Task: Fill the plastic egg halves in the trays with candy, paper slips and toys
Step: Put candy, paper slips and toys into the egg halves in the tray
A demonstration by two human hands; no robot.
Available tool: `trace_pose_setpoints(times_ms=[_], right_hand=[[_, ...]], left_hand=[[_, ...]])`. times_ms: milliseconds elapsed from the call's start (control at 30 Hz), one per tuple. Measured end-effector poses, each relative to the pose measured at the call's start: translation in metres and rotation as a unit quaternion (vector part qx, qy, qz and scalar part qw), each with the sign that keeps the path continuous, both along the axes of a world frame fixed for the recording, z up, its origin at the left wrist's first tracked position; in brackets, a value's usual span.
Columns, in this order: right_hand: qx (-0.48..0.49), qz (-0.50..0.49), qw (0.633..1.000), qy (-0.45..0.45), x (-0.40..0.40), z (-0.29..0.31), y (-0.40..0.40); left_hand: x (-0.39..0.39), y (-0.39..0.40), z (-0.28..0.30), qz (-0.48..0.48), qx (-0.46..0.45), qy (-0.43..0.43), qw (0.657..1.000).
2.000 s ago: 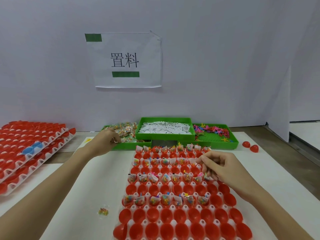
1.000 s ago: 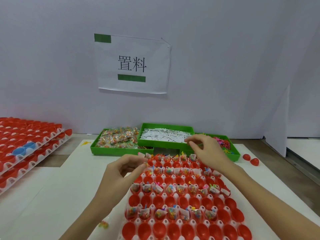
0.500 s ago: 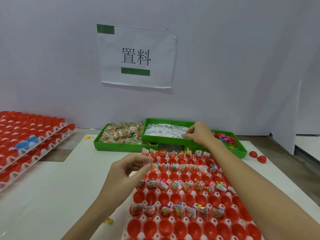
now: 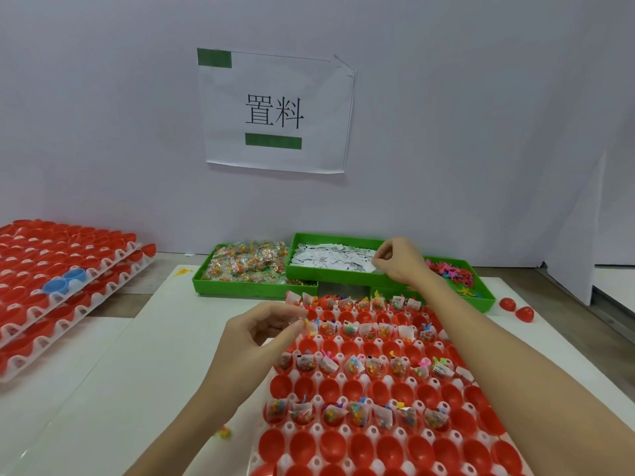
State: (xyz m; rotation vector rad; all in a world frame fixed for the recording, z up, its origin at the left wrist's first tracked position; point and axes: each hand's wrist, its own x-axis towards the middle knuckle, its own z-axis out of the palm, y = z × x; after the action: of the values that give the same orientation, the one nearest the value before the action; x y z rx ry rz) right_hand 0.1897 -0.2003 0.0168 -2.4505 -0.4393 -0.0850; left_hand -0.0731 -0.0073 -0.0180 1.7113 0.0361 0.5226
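The tray of red egg halves (image 4: 385, 389) lies on the white desk (image 4: 113, 389) directly in front of the person. By the look of it the work is partly done: several rows, alternating with bare ones, already hold a candy packet, a white slip and a small coloured toy, while the rows between them and the nearest rows are bare red cups. Whether those in-between rows are meant to be filled I cannot tell.

The left hand (image 4: 252, 341) hovers at the tray's left edge beside the second row, its fingers (image 4: 292, 326) curled with thumb and forefinger close together just beside a filled cup; something small may be pinched there, but it is too small to be sure. The right hand (image 4: 400, 261) reaches past the tray to the middle green bin of paper slips (image 4: 330, 259), fingertips pinching at a slip near the bin's right end.

To the left of that bin sits the candy bin (image 4: 247, 264), to the right the toy bin (image 4: 457, 276). Two loose red halves (image 4: 515, 309) lie at the far right, and stacked trays (image 4: 58, 280) stand at the left. A paper sign (image 4: 275, 111) hangs on the wall.
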Motion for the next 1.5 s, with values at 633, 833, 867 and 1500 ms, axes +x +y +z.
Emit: trace_pose_setpoints(times_ms=[633, 833, 867, 1500], right_hand=[[0.157, 0.236, 0.959, -0.023, -0.175, 0.008, -0.032], [0.227, 0.267, 0.937, 0.011, -0.188, 0.007, -0.031], [0.233, 0.269, 0.935, 0.014, -0.189, 0.007, -0.031], [0.169, 0.027, 0.985, -0.011, -0.080, 0.010, -0.078]], left_hand=[[-0.015, -0.025, 0.012, -0.068, -0.019, 0.009, 0.997], [-0.017, -0.033, 0.012, -0.044, -0.010, -0.008, 0.999], [-0.017, -0.033, 0.013, -0.040, 0.000, -0.018, 0.999], [-0.017, -0.021, 0.018, -0.027, 0.026, -0.033, 0.999]])
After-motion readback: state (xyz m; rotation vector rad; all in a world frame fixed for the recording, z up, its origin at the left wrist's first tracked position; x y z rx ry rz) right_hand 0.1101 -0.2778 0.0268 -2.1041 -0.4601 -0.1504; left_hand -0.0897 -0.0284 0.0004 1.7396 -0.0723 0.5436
